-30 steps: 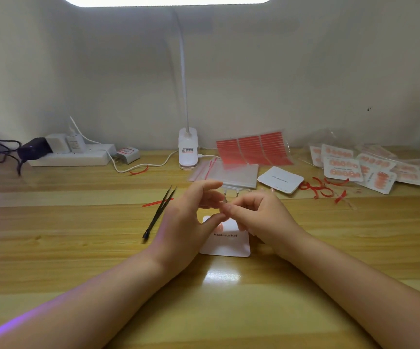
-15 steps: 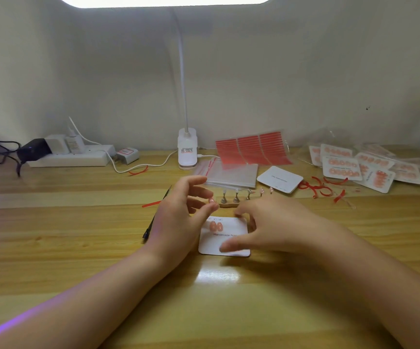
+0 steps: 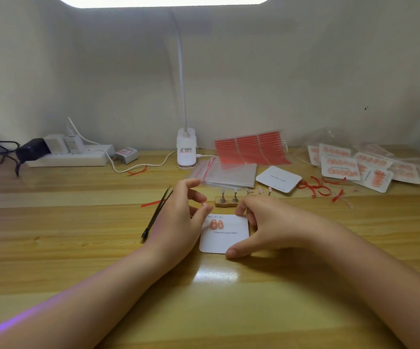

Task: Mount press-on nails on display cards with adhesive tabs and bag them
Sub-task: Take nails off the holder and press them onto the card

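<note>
Presently, catalogued left to right:
Power strip [image 3: 78, 157]: one, white, at the back left edge of the wooden table [image 3: 53, 248]; several plugs and adapters seated in it, exact number hard to make out.
Tweezers [image 3: 156, 212]: one pair, black, lying flat just left of the left hand, upper part hidden behind it.
Left hand [image 3: 178, 222]: one; thumb and a fingertip pinching a small pale nail [image 3: 204, 204] above the card's top left corner; remaining fingers loosely spread.
Desk lamp [image 3: 186, 149]: one, white base, thin neck rising to a bright panel cut off by the top edge.
Display card [image 3: 225, 235]: one in work, white, rounded corners, flat on the table between the hands, printed "Handmade Nail"; two peach nails [image 3: 216, 224] side by side near its top left.
Nail holder [image 3: 226, 200]: one wooden strip, just behind the card, two metal stands visible; more small stands to its right, blurred.
Clear bags [image 3: 229, 173]: one stack, number uncountable.
Adhesive tab sheets [image 3: 250, 151]: three red columns.
Right hand [image 3: 266, 222]: one; fingers relaxed and spread, thumb tip at the card's lower right edge, fingertips at its top right; contact uncertain.
Blank card [image 3: 278, 178]: one, white.
Red strips [image 3: 317, 188]: several, curled, scattered.
Finished cards [image 3: 370, 167]: an overlapping pile, bagged, count unclear, cut off at the right edge.
</note>
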